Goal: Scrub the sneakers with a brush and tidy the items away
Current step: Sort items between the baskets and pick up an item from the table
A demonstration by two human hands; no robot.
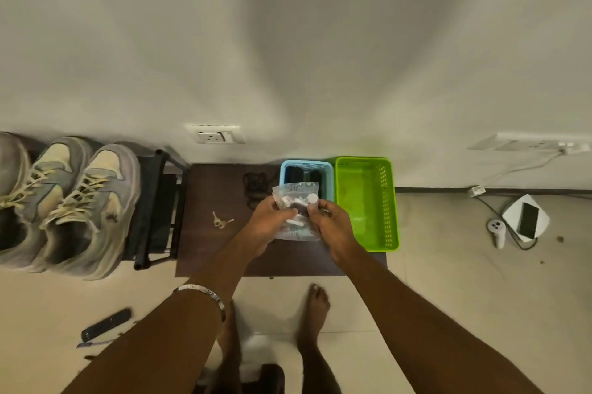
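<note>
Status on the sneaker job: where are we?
Looks like the tidy-up phase. Sneakers sit on the black rack; whether they were scrubbed can't be told. In hand: left hand and right hand hold a clear bag of small items over the blue basket. Left: the green basket looks empty, and small items remain on the brown mat.

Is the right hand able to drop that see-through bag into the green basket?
Probably yes: the right hand pinches the bag just beside the green basket, whose open top has nothing over it.
</note>
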